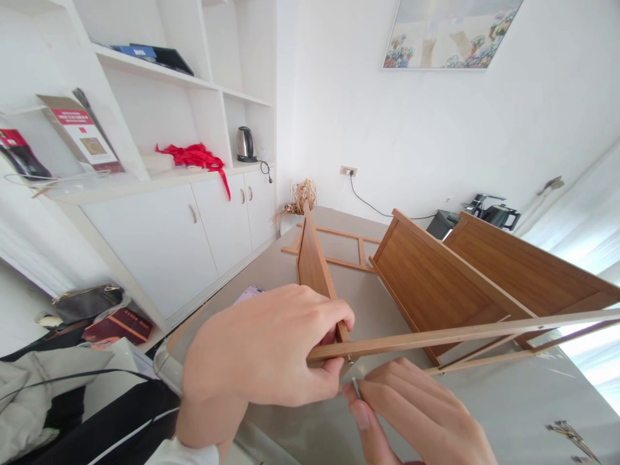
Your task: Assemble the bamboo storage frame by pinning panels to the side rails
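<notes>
My left hand is closed round a corner where an upright wooden panel meets a long wooden rail. A small metal bolt end shows at that joint, by my left fingertips. Just below it, my right hand pinches a thin grey metal rod that looks like a hex key. Most of the rod is hidden in my fingers. Two more brown wooden panels stand tilted along the rail to the right.
A grey table carries the frame, with several long bolts at right. Behind lie a wooden ladder-like frame, a phone and dried flowers. A white cabinet flanks the left; kettles stand back right.
</notes>
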A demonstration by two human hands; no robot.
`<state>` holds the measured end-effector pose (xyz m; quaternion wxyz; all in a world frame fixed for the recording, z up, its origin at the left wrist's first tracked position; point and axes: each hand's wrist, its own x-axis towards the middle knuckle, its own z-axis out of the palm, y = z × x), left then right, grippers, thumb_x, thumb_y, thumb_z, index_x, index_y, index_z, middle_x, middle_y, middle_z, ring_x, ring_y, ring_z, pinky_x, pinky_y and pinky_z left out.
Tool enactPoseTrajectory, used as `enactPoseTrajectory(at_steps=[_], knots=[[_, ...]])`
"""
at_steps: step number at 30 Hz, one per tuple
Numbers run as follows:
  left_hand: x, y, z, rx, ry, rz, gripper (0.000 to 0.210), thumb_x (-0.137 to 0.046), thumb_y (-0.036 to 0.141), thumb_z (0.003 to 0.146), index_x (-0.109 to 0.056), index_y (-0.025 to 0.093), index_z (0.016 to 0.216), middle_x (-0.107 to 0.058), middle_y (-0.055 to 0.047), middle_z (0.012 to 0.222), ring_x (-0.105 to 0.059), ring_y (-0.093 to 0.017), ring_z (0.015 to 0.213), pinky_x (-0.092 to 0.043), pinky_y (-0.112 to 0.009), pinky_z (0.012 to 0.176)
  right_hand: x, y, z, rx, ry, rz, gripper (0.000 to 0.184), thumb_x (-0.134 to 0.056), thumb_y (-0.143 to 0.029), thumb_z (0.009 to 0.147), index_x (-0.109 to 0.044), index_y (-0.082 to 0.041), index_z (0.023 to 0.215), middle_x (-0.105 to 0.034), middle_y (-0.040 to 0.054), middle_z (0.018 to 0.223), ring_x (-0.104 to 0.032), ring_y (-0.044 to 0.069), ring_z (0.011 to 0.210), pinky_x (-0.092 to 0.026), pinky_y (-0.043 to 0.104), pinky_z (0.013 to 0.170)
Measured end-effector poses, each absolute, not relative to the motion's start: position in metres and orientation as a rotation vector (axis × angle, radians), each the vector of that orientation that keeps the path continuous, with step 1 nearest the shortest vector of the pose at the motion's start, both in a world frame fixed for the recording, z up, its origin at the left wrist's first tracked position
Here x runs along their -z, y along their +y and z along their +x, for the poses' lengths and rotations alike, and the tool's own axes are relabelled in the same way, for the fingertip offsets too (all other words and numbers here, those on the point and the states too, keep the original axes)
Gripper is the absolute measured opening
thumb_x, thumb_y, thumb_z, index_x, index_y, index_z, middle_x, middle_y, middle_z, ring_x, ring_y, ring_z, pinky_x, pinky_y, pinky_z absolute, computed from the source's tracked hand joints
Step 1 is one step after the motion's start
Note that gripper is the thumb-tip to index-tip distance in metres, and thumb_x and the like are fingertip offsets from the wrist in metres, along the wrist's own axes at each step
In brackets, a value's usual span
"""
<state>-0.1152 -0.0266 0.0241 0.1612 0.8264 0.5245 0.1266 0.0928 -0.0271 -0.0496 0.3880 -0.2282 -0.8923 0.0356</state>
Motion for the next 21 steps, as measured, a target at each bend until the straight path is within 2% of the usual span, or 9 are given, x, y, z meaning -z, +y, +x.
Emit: enactPoseTrajectory(at_steps=[9, 21], knots=[[-0.0243, -0.0269, -0.1129, -0.36, 1.544, 2.354, 0.013, -0.059, 0.023, 0.075, -0.058, 0.027, 0.087, -0.068, 0.004, 0.083, -0.062, -0.017, 0.079, -0.04, -0.026, 0.061, 0.0476, -0.0244, 0.0915, 0.256, -2.294, -0.624, 0.016, -0.056, -0.005, 0.085, -0.059, -0.018, 0.075, -0.049, 0.0021, 0.068, -0.044, 0.016, 0.066, -0.038, 0.031, 0.06], [-0.0315, -0.0243, -0.1183, -0.299, 1.457, 2.362, 0.008, -0.06, 0.025, 0.077, -0.057, 0.026, 0.085, -0.065, 0.002, 0.078, -0.061, -0.018, 0.076, -0.036, -0.025, 0.055, 0.0457, -0.0232, 0.0933, 0.2, -2.322, -0.676, 0.017, -0.054, -0.005, 0.088, -0.056, -0.019, 0.078, -0.046, 0.002, 0.074, -0.043, 0.014, 0.068, -0.038, 0.028, 0.062]])
